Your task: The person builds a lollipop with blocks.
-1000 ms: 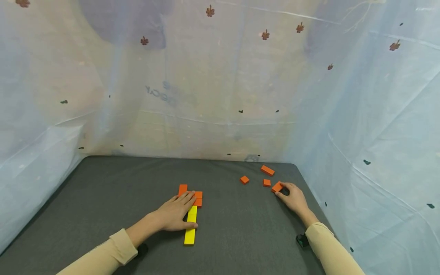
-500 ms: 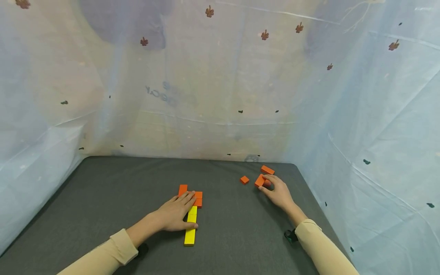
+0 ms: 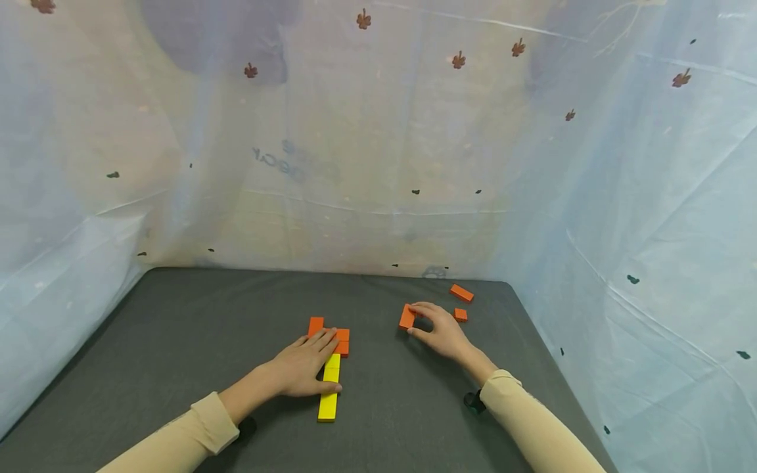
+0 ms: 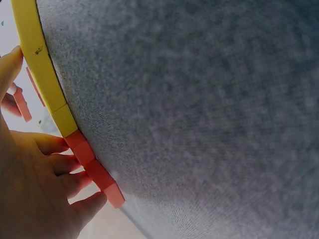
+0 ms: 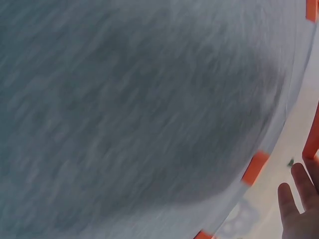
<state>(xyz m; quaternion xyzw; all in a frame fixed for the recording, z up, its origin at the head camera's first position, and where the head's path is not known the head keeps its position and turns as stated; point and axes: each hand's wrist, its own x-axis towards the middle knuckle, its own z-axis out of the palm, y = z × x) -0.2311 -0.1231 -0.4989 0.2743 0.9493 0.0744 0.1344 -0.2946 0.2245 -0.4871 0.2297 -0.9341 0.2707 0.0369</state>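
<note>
My left hand lies over a row of wooden-looking blocks, fingers fairly straight. Its fingertips touch the orange blocks, and the thumb rests on the yellow blocks. In the left wrist view the yellow blocks run end to end into orange ones; part of the row is under the hand in the head view. My right hand pinches an orange block between thumb and fingers, to the right of the row. That block shows at the right edge of the right wrist view.
Two loose orange blocks lie beyond my right hand, a longer one and a small one. Another small one is hidden in the head view. The dark grey table ends at a pale plastic sheet behind and at the sides.
My right hand has carried the orange block leftwards, from near the table's right side past the loose blocks. The left hand stays on the row.
</note>
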